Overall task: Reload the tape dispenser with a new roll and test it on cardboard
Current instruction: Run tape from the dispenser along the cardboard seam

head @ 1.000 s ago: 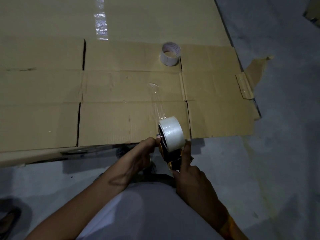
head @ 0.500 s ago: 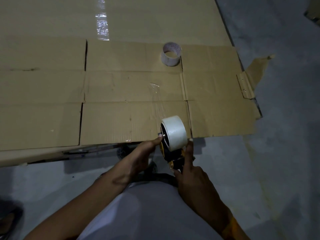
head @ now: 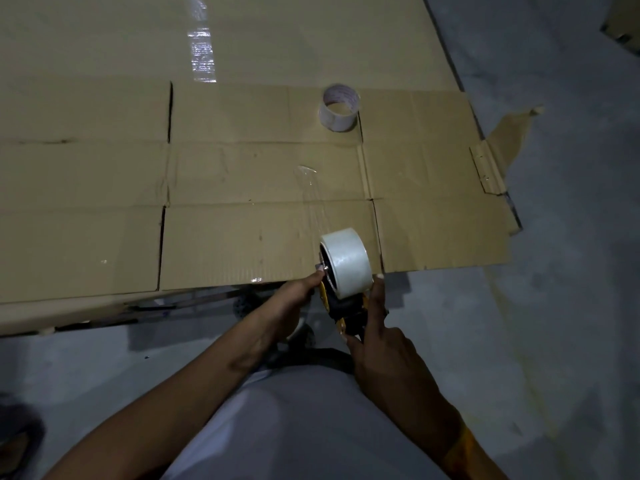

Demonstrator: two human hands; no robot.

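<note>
A full white tape roll (head: 346,263) sits on a yellow and black tape dispenser (head: 341,315) at the near edge of a flattened cardboard sheet (head: 242,174). My right hand (head: 384,344) grips the dispenser's handle, its index finger stretched up beside the roll. My left hand (head: 294,306) pinches at the roll's left side with its fingertips. A clear strip of tape (head: 311,199) runs from the roll away across the cardboard, its far end crinkled. A nearly used-up roll (head: 340,111) stands on the cardboard farther back.
Grey concrete floor (head: 561,306) lies to the right and below. A torn cardboard flap (head: 509,140) sticks out at the sheet's right edge. A shiny tape strip (head: 202,53) marks the far cardboard. My pale-clothed knee (head: 294,427) fills the bottom centre.
The dispenser and both hands have edged slightly towards me and to the right, and the tape strip now lies flatter on the cardboard.
</note>
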